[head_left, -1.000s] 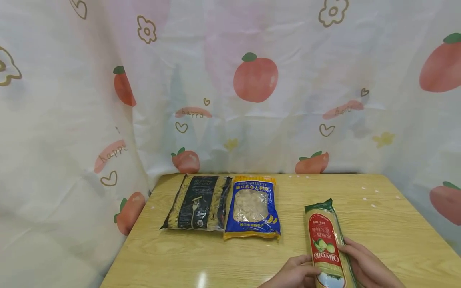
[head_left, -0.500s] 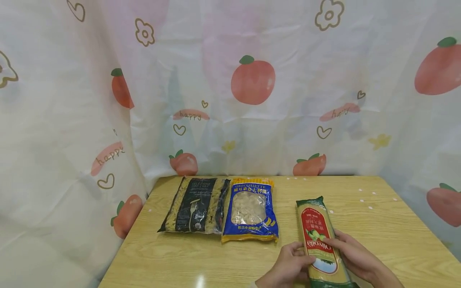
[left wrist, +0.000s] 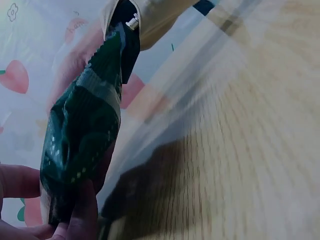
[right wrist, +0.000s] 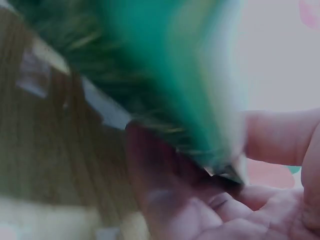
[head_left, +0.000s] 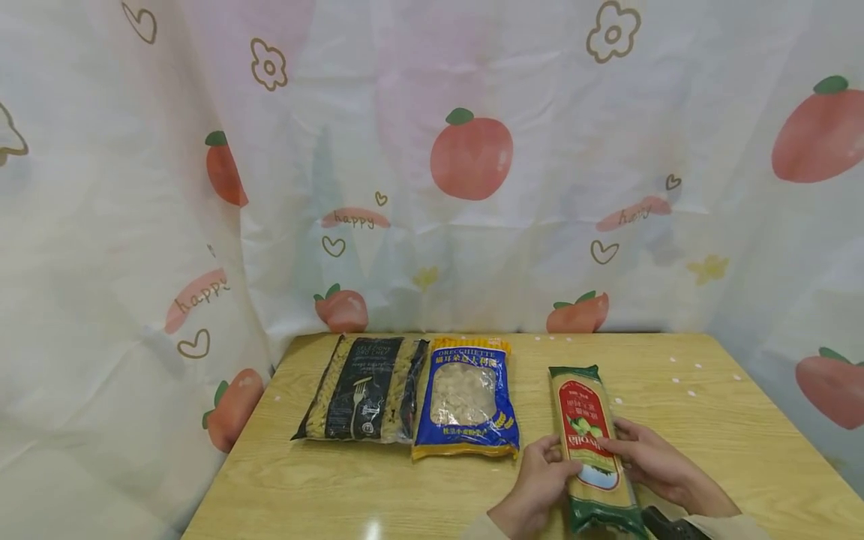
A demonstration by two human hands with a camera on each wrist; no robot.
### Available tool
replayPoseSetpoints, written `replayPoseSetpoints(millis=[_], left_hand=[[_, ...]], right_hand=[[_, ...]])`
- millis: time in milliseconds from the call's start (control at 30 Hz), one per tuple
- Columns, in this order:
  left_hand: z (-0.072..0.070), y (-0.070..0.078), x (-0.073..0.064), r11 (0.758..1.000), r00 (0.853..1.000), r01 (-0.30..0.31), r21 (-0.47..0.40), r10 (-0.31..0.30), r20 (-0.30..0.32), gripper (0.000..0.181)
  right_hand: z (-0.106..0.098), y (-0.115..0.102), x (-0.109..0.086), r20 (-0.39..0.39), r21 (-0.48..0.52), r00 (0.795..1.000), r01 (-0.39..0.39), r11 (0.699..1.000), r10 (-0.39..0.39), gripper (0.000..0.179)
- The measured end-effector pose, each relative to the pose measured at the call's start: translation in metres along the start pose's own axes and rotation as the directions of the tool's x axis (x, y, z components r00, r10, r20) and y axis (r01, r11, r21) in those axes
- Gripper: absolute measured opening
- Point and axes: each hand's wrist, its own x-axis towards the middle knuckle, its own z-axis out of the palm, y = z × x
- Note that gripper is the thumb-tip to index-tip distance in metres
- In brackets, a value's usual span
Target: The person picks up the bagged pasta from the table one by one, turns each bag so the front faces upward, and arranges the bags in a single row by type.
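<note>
A long pack of spaghetti (head_left: 598, 491), with green ends and a red label, lies between my two hands at the front right of the table in the head view. My left hand (head_left: 538, 480) grips its left edge, thumb on top. From the right side, my right hand (head_left: 664, 466) holds it with the thumb over the label. Seen along its length in the left wrist view, the pack (left wrist: 82, 125) is raised off the table and casts a shadow. The right wrist view blurs the pack (right wrist: 165, 65); fingers curl under its edge.
Left of the hands, a blue and yellow orecchiette bag (head_left: 464, 397) lies flat beside a black pasta bag (head_left: 361, 390). Small white flecks dot the table (head_left: 270, 487) at the right. A fruit-print curtain (head_left: 472, 262) hangs behind and at both sides.
The spaghetti pack and both hands have moved left and up in the head view, so the pack's near green end now shows. The whole scene has shifted slightly down and left.
</note>
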Motion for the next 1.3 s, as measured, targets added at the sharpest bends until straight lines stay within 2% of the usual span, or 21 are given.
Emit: replayPoseSetpoints(millis=[200, 367, 567, 667, 833, 1067, 1300], left_hand=[[0.006, -0.002, 0.011, 0.998, 0.995, -0.043, 0.034, 0.046, -0.092, 0.047], [0.008, -0.003, 0.017, 0.996, 0.985, -0.086, 0.034, 0.090, -0.150, 0.051], [0.008, -0.004, 0.022, 0.995, 0.976, -0.075, 0.069, 0.087, -0.197, 0.054], [0.010, -0.003, 0.025, 0.995, 0.977, -0.063, 0.079, 0.077, -0.201, 0.055], [0.014, 0.005, 0.031, 0.992, 0.977, -0.075, 0.098, 0.093, -0.190, 0.054], [0.017, 0.015, 0.036, 0.987, 0.976, -0.128, 0.100, 0.143, -0.162, 0.045], [0.020, 0.022, 0.038, 0.988, 0.976, -0.116, 0.103, 0.133, -0.172, 0.048]], right_hand=[[-0.005, -0.002, 0.008, -0.028, -0.033, 1.000, -0.006, 0.999, 0.005, 0.087], [-0.006, -0.003, 0.018, -0.051, -0.041, 0.998, 0.027, 0.999, -0.029, 0.088], [-0.003, -0.002, 0.030, -0.116, -0.068, 0.993, -0.008, 0.998, 0.000, 0.085], [-0.002, -0.004, 0.035, -0.169, -0.093, 0.986, -0.022, 0.995, 0.006, 0.082], [-0.003, -0.011, 0.045, -0.259, -0.134, 0.966, -0.029, 0.991, -0.007, 0.077], [-0.005, -0.018, 0.058, -0.294, -0.155, 0.955, -0.015, 0.988, -0.031, 0.077], [-0.001, -0.027, 0.064, -0.325, -0.205, 0.944, -0.005, 0.979, -0.063, 0.075]])
